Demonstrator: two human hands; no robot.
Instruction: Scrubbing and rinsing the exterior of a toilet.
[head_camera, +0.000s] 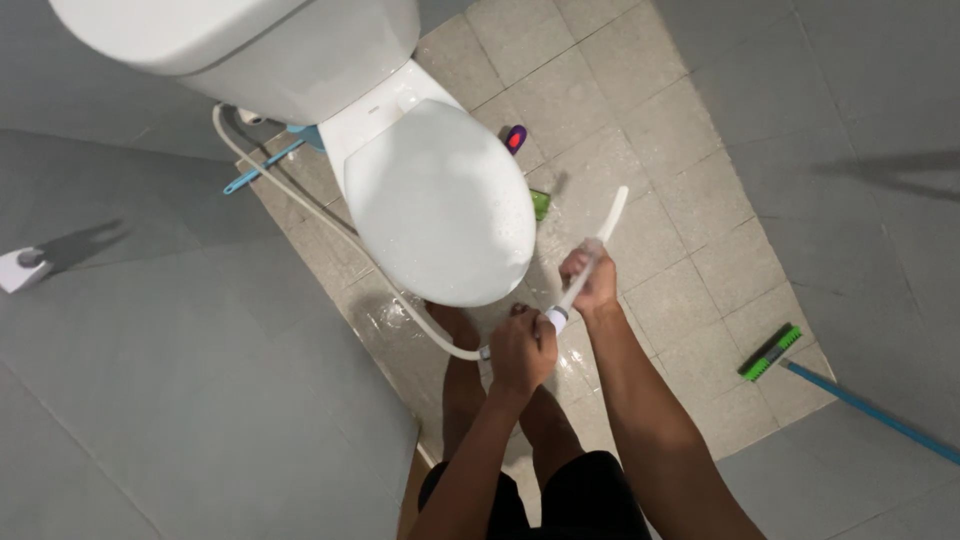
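The right hand (590, 278) is closing its grip around the white spray wand (592, 258), whose tip is pointing up toward the floor's far edge, just beside the closed toilet lid (440, 200). The left hand (522, 350) is gripping the white hose (330, 225) at the joint where it is meeting the wand. The hose is curving along the wet tiled floor (690, 270) around the toilet's left side. A green brush (770, 352) on a blue handle is lying near the floor's right edge.

You had 1 toilet (440, 200), 1 white spray hose (330, 225), 2 hands, 1 green-bristled broom (771, 352), 1 purple-capped bottle (515, 138).
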